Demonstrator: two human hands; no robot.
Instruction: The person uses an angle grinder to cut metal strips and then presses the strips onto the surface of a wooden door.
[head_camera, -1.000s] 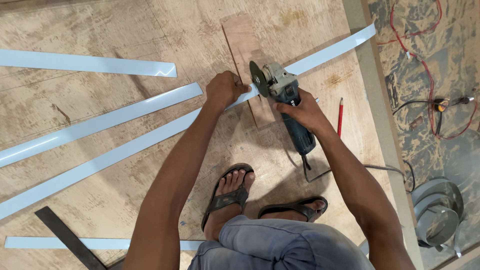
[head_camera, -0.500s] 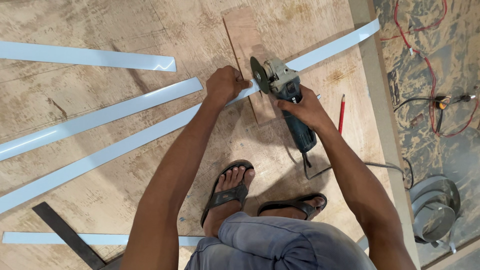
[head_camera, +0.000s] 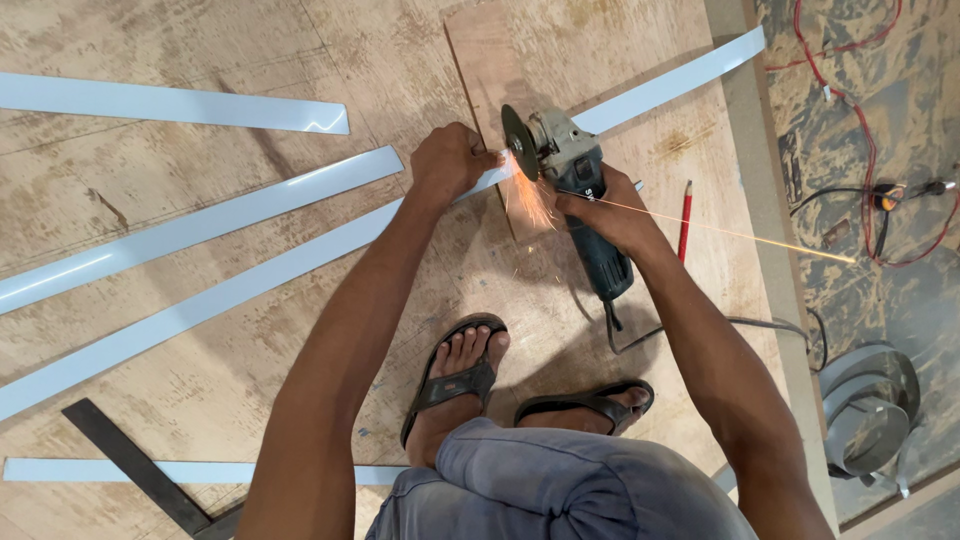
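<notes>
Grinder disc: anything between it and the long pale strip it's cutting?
Nothing visible. The grinder disc meets the long pale strip directly, throwing sparks. The left hand presses the strip just beside the disc; the right hand holds the grinder body.

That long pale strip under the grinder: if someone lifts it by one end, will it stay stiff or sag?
The long pale strip looks thin and flat, so it would probably sag and wobble. Its glossy face suggests it may slide easily on the plywood floor; the left hand pins it beside the angle grinder. The fresh cut end may be sharp.
</notes>
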